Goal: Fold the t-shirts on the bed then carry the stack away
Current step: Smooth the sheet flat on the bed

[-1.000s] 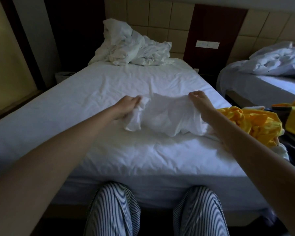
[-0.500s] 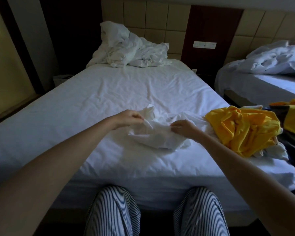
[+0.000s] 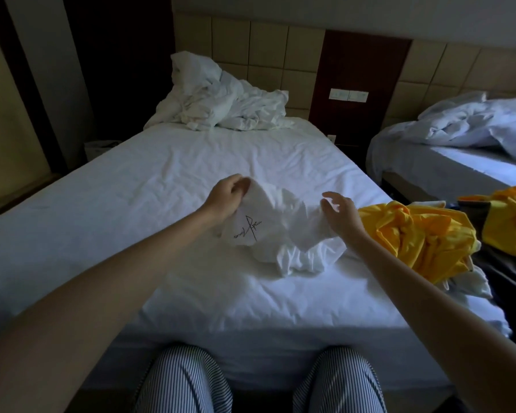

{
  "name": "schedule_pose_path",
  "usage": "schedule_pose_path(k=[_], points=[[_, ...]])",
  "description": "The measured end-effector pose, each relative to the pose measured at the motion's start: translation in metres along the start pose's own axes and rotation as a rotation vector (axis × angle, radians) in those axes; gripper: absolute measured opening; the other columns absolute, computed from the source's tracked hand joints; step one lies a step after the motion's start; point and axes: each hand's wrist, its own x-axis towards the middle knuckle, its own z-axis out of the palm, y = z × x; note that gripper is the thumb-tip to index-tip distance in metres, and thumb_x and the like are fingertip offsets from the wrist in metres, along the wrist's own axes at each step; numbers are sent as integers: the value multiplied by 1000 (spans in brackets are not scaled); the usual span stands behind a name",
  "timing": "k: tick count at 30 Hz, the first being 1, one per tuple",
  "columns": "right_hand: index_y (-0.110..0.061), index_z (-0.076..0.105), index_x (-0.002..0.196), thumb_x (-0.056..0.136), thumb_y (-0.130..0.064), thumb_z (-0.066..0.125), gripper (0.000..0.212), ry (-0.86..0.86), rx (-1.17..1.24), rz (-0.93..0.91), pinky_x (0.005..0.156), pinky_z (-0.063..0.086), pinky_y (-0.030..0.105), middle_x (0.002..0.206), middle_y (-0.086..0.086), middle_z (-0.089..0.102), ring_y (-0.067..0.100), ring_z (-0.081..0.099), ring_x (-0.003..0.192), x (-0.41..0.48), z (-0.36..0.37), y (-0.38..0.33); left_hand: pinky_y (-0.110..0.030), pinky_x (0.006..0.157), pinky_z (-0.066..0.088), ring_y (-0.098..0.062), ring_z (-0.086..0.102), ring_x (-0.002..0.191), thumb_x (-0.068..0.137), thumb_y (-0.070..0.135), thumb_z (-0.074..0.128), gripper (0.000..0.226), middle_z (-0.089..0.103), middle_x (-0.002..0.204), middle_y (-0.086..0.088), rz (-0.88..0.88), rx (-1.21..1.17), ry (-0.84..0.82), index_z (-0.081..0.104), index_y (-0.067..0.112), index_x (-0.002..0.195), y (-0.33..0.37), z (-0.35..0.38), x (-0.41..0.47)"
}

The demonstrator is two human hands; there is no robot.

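White cotton t-shirt [image 3: 283,234], crumpled and unfolded, on the near half of the bed [image 3: 116,210], right of the mattress's midline and short of its foot edge. One portion is lifted off the sheet and shows a small black script logo [image 3: 248,232]. The rest lies bunched on the sheet below and to the right.

Left hand [image 3: 227,194]: fingers curled round the raised upper edge of the white cotton t-shirt, holding that portion up.

Right hand [image 3: 341,214]: fingers spread and relaxed, gripping nothing, at the right side of the garment. Whether the palm touches the cloth cannot be told.

Yellow t-shirts [image 3: 414,236]: a loose heap at the right edge of the bed, near the foot-right corner, just beside the right forearm. White fabric [image 3: 478,283] shows beneath the heap at the mattress edge. A further yellow garment [image 3: 511,225] lies beyond the right edge on a dark surface.

Rumpled white duvet [image 3: 221,102]: piled at the head edge against the padded headboard [image 3: 268,55].

Second bed [image 3: 459,171]: well apart to the right, carrying its own crumpled white bedding [image 3: 471,120]. A wall switch plate [image 3: 348,94] sits on the dark panel between the two beds.

Striped trousers [image 3: 185,380]: both knees against the foot edge.
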Motion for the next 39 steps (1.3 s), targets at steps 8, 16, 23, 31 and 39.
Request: schedule_pose_path(k=[8, 16, 23, 31, 39], points=[[-11, 56, 119, 81, -30, 71, 45, -409, 181, -280, 76, 50, 18, 106, 1, 62, 11, 61, 91, -19, 18, -59, -15, 64, 42, -3, 52, 68, 90, 21, 63, 12, 56, 74, 5, 27, -123, -383, 63, 12, 82, 47, -6, 11], [-10, 65, 100, 87, 3, 56, 19, -585, 242, -146, 68, 52, 17, 88, 5, 67, 12, 62, 82, -14, -42, -34, -22, 81, 41, -16, 55, 97, 87, 16, 66, 32, 61, 101, -5, -193, 294, -893, 56, 10, 117, 12, -3, -12], [-20, 65, 98, 63, -60, 74, 54, -730, 52, 17, 73, 50, 19, 96, -4, 70, 13, 64, 95, -17, -81, -16, -40, 106, 28, -25, 31, 136, 70, 44, 76, 98, 31, 150, 2, 78, 943, -743, 15, 35, 147, -24, 46, -23], [-11, 52, 79, 90, -21, 61, 17, -336, -250, -122, 57, 37, 23, 73, 2, 51, 13, 48, 67, -17, -85, 9, -33, 82, 43, -33, 57, 109, 87, 13, 50, 35, 54, 127, -15, 63, 595, -347, 55, 14, 121, -36, 37, -15], [-23, 48, 97, 83, -24, 70, 26, -356, -188, -203, 57, 40, 12, 78, -5, 54, 9, 52, 70, -21, -74, -9, -27, 57, 23, -13, 31, 62, 92, 6, 43, 20, 34, 68, -3, -99, -191, 130, 39, 12, 73, 42, -25, 14]])
